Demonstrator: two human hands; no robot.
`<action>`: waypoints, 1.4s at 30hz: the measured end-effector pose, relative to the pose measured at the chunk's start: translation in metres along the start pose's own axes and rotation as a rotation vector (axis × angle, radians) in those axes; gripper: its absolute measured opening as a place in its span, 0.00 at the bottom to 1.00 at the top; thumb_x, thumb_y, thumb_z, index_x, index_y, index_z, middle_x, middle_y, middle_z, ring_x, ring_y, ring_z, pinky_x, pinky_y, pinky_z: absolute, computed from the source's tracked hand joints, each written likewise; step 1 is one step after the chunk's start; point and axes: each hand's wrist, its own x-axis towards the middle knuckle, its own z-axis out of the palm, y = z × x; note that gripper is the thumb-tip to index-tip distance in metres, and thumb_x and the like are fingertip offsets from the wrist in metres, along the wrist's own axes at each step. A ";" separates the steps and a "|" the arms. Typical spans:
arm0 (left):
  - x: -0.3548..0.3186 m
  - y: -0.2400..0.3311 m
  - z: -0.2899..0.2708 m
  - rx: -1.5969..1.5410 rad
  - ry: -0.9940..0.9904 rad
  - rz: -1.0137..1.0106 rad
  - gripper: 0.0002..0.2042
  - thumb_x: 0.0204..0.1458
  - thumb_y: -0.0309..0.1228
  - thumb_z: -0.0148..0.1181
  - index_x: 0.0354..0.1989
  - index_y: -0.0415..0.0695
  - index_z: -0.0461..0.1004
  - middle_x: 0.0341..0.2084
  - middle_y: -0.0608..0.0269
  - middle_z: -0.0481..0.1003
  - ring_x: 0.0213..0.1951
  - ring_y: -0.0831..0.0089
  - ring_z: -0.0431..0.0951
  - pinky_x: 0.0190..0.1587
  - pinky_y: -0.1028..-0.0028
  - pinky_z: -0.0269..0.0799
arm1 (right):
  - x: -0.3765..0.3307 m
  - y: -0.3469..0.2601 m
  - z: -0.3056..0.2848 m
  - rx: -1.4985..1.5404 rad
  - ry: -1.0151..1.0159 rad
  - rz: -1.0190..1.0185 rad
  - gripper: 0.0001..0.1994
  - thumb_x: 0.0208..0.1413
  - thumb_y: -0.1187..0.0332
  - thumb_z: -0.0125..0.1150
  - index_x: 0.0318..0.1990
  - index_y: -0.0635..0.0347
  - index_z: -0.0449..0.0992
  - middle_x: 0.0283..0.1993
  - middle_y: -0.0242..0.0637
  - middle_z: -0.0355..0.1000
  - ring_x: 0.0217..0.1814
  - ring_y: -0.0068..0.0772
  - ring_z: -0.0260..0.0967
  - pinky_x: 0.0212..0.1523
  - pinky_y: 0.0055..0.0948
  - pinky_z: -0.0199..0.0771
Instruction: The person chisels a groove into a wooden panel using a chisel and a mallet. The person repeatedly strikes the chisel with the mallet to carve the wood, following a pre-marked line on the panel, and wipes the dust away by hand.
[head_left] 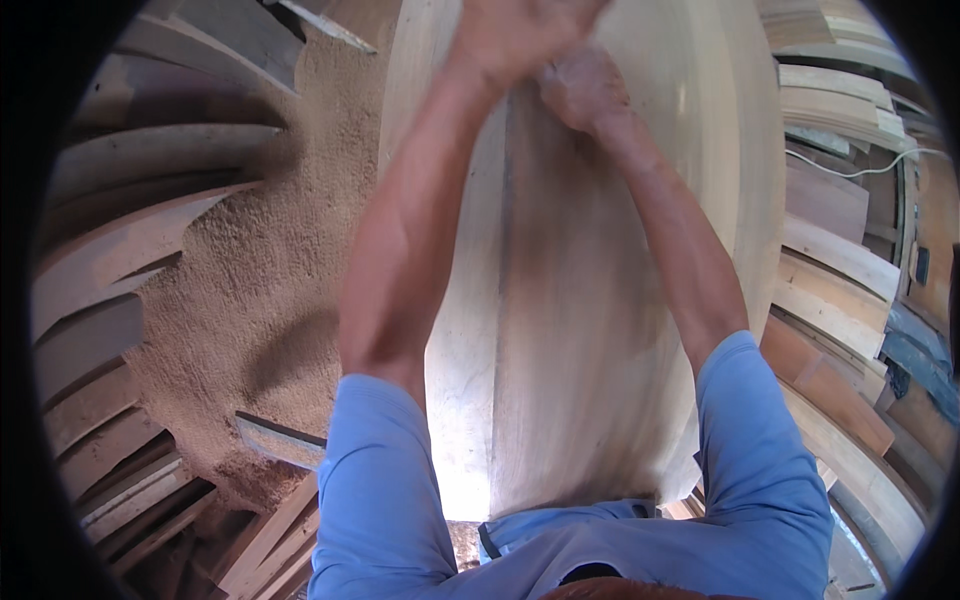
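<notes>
A broad wooden panel (590, 350) stretches from my waist up past the top edge of the head view. Its left strip is paler, and a dark seam separates it from the browner middle. Both my arms reach far forward over it. My left hand (525, 35) is at the top edge, blurred and partly cut off, so its fingers cannot be read. Close beside it, slightly lower and to the right, my right hand (585, 88) is closed low over the panel. Whatever it grips, if anything, is hidden.
Sawdust (270, 260) covers the ground on the left, with stacked boards (160, 165) along that side. More planks (835, 275) are piled on the right, where a white cord (850, 172) and a blue cloth or plastic sheet (915, 355) lie. A flat dark-edged piece (280, 440) sticks out near my left sleeve.
</notes>
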 end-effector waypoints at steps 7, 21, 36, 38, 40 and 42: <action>-0.160 0.075 0.049 0.391 -0.419 0.336 0.26 0.33 0.30 0.72 0.48 0.54 0.75 0.50 0.55 0.72 0.58 0.45 0.68 0.60 0.48 0.59 | -0.173 -0.014 -0.047 1.610 -0.323 0.653 0.21 0.69 0.58 0.54 0.62 0.61 0.68 0.43 0.38 0.76 0.42 0.32 0.74 0.49 0.33 0.77; -0.191 -0.006 -0.040 1.393 -0.208 -0.478 0.49 0.49 0.61 0.59 0.73 0.41 0.51 0.71 0.37 0.48 0.71 0.43 0.46 0.70 0.49 0.41 | -0.287 -0.004 -0.108 1.776 -0.293 0.731 0.37 0.72 0.58 0.49 0.79 0.60 0.39 0.53 0.50 0.71 0.38 0.31 0.76 0.35 0.31 0.83; -0.496 0.277 0.017 0.909 -1.144 -0.583 0.41 0.63 0.60 0.44 0.77 0.44 0.48 0.77 0.46 0.45 0.78 0.50 0.40 0.76 0.45 0.34 | -0.351 -0.016 -0.119 1.531 -0.299 0.710 0.37 0.69 0.65 0.53 0.79 0.62 0.41 0.55 0.46 0.71 0.37 0.26 0.74 0.39 0.27 0.79; -0.507 0.292 0.004 0.927 -1.162 -0.553 0.41 0.65 0.62 0.38 0.79 0.47 0.45 0.78 0.46 0.43 0.79 0.50 0.39 0.76 0.44 0.31 | -0.361 -0.020 -0.121 1.402 -0.299 0.682 0.38 0.66 0.68 0.55 0.79 0.62 0.41 0.55 0.44 0.71 0.37 0.24 0.73 0.41 0.26 0.77; -0.500 0.261 -0.011 0.874 -0.866 -0.537 0.44 0.63 0.67 0.38 0.78 0.46 0.47 0.77 0.39 0.41 0.78 0.43 0.33 0.74 0.37 0.27 | -0.372 -0.027 -0.127 1.275 -0.299 0.686 0.40 0.64 0.71 0.55 0.79 0.62 0.41 0.55 0.42 0.71 0.38 0.23 0.71 0.41 0.26 0.76; -0.469 0.226 -0.024 1.036 -0.728 -0.516 0.49 0.59 0.71 0.38 0.78 0.45 0.43 0.77 0.35 0.37 0.78 0.40 0.31 0.74 0.36 0.27 | -0.387 -0.037 -0.134 1.149 -0.302 0.709 0.41 0.61 0.74 0.55 0.79 0.63 0.41 0.54 0.41 0.70 0.37 0.22 0.70 0.42 0.25 0.75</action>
